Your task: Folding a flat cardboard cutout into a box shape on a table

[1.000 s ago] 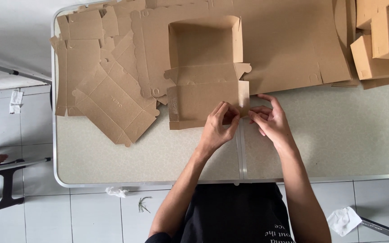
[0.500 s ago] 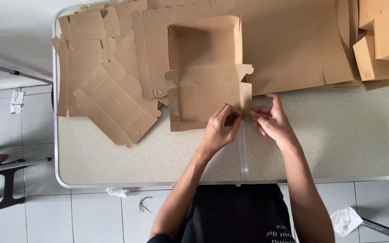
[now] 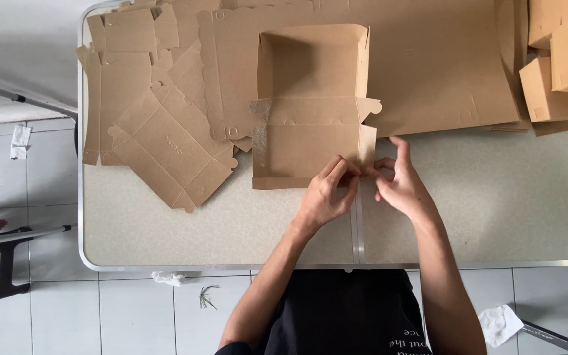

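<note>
Pinching the near right corner flap of the half-erected cardboard box (image 3: 310, 112), left hand (image 3: 327, 197) and right hand (image 3: 399, 187) close it; flat blanks (image 3: 165, 141) await on the worktop (image 3: 494, 197).

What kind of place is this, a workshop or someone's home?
Probably a small packing workspace: a folding table on a tiled floor, stacked with flat cardboard box blanks, and both hands working on a half-folded cardboard box.

The picture is bright and sharp with soft, even light, the table (image 3: 494, 217) has a pale shine but no hard glare, and only small, faint shadows lie under the hands and the cardboard (image 3: 165, 144).
</note>
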